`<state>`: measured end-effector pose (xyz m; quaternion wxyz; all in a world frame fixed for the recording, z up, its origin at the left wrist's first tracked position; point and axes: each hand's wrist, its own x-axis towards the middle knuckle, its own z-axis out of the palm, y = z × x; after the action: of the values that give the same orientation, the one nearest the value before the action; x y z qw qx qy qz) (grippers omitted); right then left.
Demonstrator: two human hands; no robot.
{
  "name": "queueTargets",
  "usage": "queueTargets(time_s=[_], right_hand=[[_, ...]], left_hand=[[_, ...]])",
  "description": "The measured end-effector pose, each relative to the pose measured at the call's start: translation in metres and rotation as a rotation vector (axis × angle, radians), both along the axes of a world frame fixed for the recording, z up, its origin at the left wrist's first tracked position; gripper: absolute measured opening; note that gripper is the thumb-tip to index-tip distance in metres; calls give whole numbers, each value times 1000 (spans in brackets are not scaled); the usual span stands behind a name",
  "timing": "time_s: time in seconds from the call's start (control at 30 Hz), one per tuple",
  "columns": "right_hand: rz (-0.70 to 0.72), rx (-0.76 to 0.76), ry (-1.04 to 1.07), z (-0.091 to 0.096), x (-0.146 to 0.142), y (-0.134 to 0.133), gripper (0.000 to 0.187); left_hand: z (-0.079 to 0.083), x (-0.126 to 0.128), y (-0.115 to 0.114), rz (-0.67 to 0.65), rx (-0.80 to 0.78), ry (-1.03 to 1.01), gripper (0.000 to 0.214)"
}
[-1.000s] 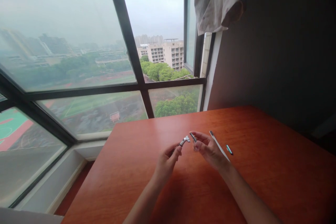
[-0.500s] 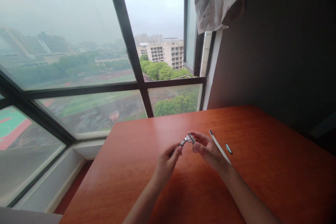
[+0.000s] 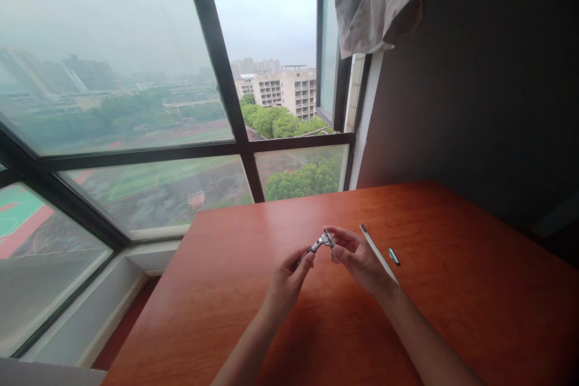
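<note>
Above the middle of the table I hold a silver and dark razor between both hands. My left hand is closed round its handle, thumb on top, and covers the lower part of it. At the head end, the fingers and thumb of my right hand pinch the razor's head from the side. On the table to the right of that hand lies a small teal and black piece, shaped like a razor cartridge. A long white stick with a dark tip lies beside my right wrist, partly hidden by it.
The reddish-brown wooden table spreads under both arms. Dark-framed windows rise behind its far edge, with one sash swung outward. A light cloth garment hangs at the upper right, near the dark wall.
The razor's head has tilted very slightly in my right fingers. Both hands stay in about the same place, and the things on the table have not moved.
</note>
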<state>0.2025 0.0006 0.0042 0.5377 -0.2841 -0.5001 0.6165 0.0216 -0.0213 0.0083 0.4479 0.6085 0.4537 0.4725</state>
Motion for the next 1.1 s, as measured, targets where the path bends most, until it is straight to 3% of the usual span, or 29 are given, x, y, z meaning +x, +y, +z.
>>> queueTargets(time_s=[1.1], right_hand=[[-1, 43, -42, -3, 3, 0, 40]], left_hand=[[-6, -4, 2, -2, 71, 44, 33]])
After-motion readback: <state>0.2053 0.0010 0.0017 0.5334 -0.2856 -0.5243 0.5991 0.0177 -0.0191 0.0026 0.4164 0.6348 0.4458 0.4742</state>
